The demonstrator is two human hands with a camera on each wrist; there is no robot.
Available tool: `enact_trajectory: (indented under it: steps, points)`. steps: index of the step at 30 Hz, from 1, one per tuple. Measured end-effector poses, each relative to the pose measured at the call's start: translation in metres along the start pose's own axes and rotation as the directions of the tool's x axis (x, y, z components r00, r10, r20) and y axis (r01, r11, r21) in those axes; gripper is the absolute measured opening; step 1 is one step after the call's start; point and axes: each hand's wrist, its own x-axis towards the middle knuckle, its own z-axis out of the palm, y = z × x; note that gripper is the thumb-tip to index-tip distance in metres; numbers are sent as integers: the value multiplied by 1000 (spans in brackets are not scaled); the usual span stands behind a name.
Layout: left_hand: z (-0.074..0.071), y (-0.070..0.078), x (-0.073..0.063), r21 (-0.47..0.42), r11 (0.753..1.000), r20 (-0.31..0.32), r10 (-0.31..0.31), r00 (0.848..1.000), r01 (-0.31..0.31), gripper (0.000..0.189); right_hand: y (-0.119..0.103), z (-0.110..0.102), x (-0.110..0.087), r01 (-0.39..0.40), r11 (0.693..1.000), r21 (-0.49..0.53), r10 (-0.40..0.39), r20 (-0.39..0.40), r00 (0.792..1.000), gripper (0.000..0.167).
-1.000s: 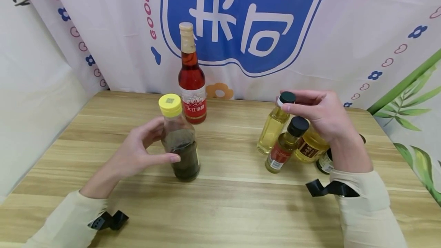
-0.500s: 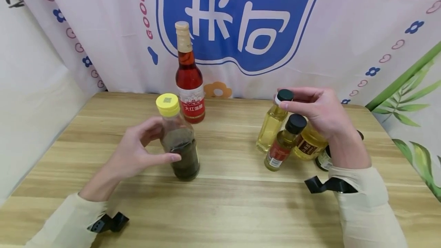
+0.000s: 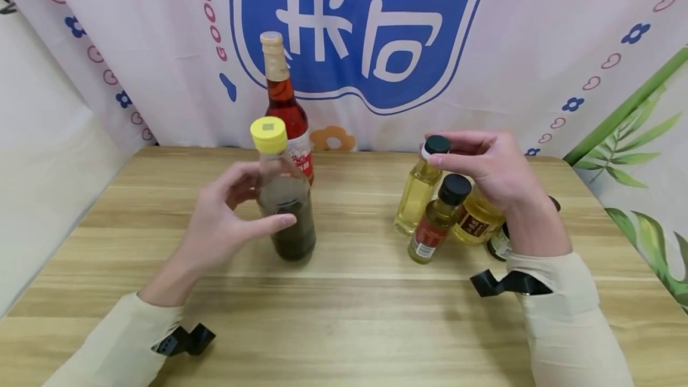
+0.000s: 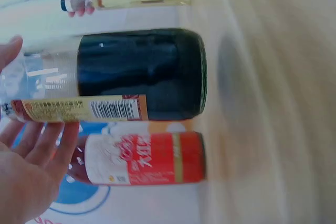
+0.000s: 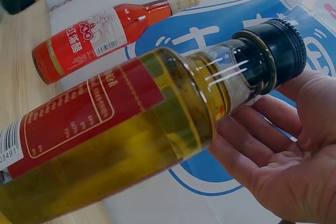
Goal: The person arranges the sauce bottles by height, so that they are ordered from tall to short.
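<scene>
My left hand (image 3: 220,220) grips a bottle of dark liquid (image 3: 297,235) with a yellow cap, thumb in front and fingers behind. In the left wrist view, that bottle's base is off the table, its shadow beside it. My right hand (image 3: 497,169) pinches the neck of a slim clear bottle of pale yellow liquid (image 3: 412,199), just under its dark green cap. Right in front of that hand stands a red-labelled oil bottle (image 3: 430,233) with a black cap; it fills the right wrist view (image 5: 105,129) and partly hides my fingers.
Behind the dark bottle stands a red vinegar bottle (image 3: 287,115), partly covered by it. Under my right wrist are a wide yellow oil bottle (image 3: 475,217) and a small dark bottle (image 3: 501,243). A printed cloth (image 3: 177,94) hangs at the back edge of the wooden table (image 3: 344,315).
My left hand has raised the dark bottle and carried it away from me, so it now overlaps the red vinegar bottle. The right hand keeps its pinch; the head view has shifted slightly.
</scene>
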Motion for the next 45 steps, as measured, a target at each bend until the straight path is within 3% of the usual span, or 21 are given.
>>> enact_trajectory:
  steps: [7, 12, 27, 37, 45]
  points:
    - [13, 18, 20, 17, 998, -84, -53, 995, 55, 63, 0, 2, 1, 9, 999, 45, -9, 1, 1000, 40]
    - [25, 22, 32, 18, 997, -140, -71, 988, 75, 62, 1, 4, 2, 25, 996, 80, -26, 8, 1000, 36]
    - [71, 18, 70, -42, 988, -306, -154, 939, 148, 69, 4, 4, 1, 13, 983, 186, -15, 12, 1000, 36]
    - [96, 10, 84, -65, 967, -371, -253, 894, 247, 73, 3, 3, 0, 7, 983, 184, -10, 15, 1000, 38]
    - [111, 3, 92, -58, 973, -401, -229, 887, 225, 71, 7, 3, 4, 41, 965, 259, -62, 73, 995, 39]
